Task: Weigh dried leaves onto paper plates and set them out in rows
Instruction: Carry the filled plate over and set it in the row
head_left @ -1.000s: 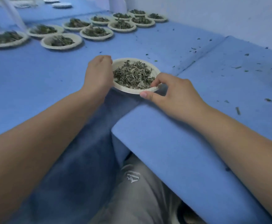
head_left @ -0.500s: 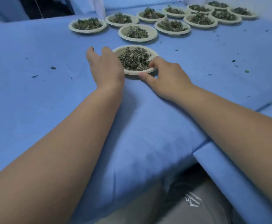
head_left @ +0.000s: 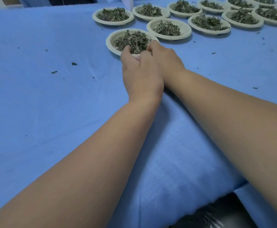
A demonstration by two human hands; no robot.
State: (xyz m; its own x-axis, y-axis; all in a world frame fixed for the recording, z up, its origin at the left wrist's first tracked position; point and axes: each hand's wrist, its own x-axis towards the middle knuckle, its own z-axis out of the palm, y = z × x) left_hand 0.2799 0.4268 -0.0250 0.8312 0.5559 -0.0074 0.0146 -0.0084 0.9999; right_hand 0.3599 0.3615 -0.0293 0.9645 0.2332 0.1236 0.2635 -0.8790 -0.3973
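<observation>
Judging by the layout, this is the setting-out step. The paper plate (head_left: 109, 43) heaped with dried leaves (head_left: 132, 40) sits on the blue surface (head_left: 52, 104) toward its far edge, just beside the nearer row of filled plates (head_left: 169, 37). The left hand (head_left: 139, 74) keeps a narrow grip, pinching the near rim. The right hand (head_left: 166, 60) curls onto the rim, but I cannot tell whether it holds. The next move calls for letting go without tipping the plate, keeping it in line with the row.

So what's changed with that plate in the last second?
The plate of dried leaves was moved away from the person, up to the filled plates. The left hand and right hand shifted from its sides to its near rim, close together. Those filled plates stayed put.
</observation>
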